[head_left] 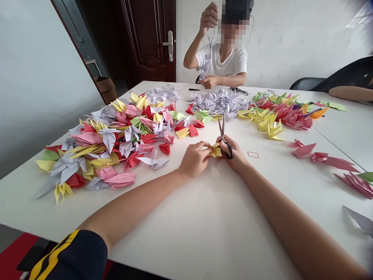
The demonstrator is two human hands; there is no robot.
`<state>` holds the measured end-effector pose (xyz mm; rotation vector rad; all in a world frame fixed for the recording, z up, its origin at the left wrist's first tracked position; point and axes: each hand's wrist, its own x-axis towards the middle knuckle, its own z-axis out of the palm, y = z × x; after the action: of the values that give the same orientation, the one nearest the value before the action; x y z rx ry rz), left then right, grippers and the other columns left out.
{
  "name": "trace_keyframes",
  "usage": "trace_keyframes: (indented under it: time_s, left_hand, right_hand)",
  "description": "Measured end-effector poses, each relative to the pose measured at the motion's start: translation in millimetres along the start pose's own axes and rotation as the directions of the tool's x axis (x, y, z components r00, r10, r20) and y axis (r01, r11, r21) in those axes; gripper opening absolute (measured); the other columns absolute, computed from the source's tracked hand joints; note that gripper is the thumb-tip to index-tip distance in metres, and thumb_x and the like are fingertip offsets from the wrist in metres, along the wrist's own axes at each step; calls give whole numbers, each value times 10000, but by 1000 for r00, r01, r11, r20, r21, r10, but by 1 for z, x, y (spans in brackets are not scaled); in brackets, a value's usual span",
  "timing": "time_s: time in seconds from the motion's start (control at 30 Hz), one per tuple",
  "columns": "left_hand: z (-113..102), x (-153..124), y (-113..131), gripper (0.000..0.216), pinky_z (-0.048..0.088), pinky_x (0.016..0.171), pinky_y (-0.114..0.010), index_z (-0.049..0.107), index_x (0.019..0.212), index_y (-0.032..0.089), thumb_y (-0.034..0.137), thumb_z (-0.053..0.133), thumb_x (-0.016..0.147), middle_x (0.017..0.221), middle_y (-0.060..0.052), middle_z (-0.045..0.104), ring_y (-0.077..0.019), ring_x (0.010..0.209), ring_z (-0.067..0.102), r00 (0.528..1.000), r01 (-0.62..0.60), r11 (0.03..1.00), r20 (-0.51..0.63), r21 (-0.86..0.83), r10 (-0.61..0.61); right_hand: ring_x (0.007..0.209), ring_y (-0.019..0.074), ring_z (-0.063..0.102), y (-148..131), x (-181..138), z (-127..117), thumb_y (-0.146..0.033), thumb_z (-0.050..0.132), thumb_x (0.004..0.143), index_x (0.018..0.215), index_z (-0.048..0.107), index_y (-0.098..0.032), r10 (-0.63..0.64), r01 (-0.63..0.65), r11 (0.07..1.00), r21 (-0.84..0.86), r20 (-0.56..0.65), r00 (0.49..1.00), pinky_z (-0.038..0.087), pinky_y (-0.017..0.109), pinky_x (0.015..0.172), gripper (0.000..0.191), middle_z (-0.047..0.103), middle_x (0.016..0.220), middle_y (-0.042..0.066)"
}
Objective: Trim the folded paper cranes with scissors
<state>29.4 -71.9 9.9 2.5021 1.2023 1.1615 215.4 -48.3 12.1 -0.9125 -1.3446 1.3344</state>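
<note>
Over the middle of the white table, my left hand pinches a small yellow folded paper crane. My right hand is closed around a pair of scissors with black handles. The scissor blades point up and away from me, slightly apart, and no paper lies between them. My right fingers are close against the yellow crane; whether they also grip it is hard to tell. Left of my hands lies a large heap of folded paper cranes in red, pink, yellow, green and pale lilac.
Across the table a person holds up a string of lilac cranes. Lilac cranes and a multicoloured pile lie ahead. Pink cranes lie at right. Another person's arm rests at the far right edge.
</note>
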Motion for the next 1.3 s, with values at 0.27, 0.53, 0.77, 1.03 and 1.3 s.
trace_keyframes:
  time_s: [0.27, 0.53, 0.77, 1.03, 1.3]
  left_hand:
    - [-2, 0, 0, 473, 527, 1031, -347, 729, 1106, 203, 1, 535, 725, 1220, -58, 706, -220, 1126, 666, 990, 139, 954, 16, -264, -140]
    - [-7, 4, 1, 288, 557, 944, -339, 749, 1059, 170, 169, 606, 809, 1158, -80, 731, -215, 1050, 687, 962, 269, 836, 86, -478, -260]
    - [-1, 8, -5, 284, 573, 809, -294, 738, 983, 135, 335, 758, 782, 1098, -113, 734, -196, 906, 715, 920, 369, 729, 113, -577, -376]
    - [2, 9, -13, 338, 525, 661, -226, 700, 925, 165, 377, 835, 699, 965, -51, 724, -126, 729, 676, 897, 420, 690, 154, -590, -414]
    - [3, 11, -15, 219, 527, 732, -258, 728, 905, 147, 313, 777, 771, 979, -73, 721, -142, 784, 653, 906, 411, 672, 193, -617, -377]
  right_hand:
    - [724, 170, 659, -4, 1, -4, -424, 875, 642, 926, 609, -253, 40, -43, 999, 33, 75, 996, 522, 246, 570, 425, 651, 822, -1]
    - [595, 118, 573, -5, -1, 0, -282, 897, 606, 934, 587, -251, 78, -82, 996, 36, 105, 991, 431, 217, 531, 453, 660, 759, -40]
    - [612, 134, 601, -3, 1, -2, -293, 895, 600, 939, 575, -252, 81, -84, 996, 13, 135, 988, 467, 242, 560, 468, 700, 800, -28]
    - [637, 139, 619, -2, 2, -3, -252, 917, 546, 984, 535, -245, 120, -117, 993, -28, 198, 973, 469, 238, 577, 581, 689, 770, -35]
    - [571, 121, 570, -1, 2, -3, -377, 909, 604, 964, 558, -250, 112, -99, 992, -82, 161, 981, 481, 251, 552, 519, 658, 726, -42]
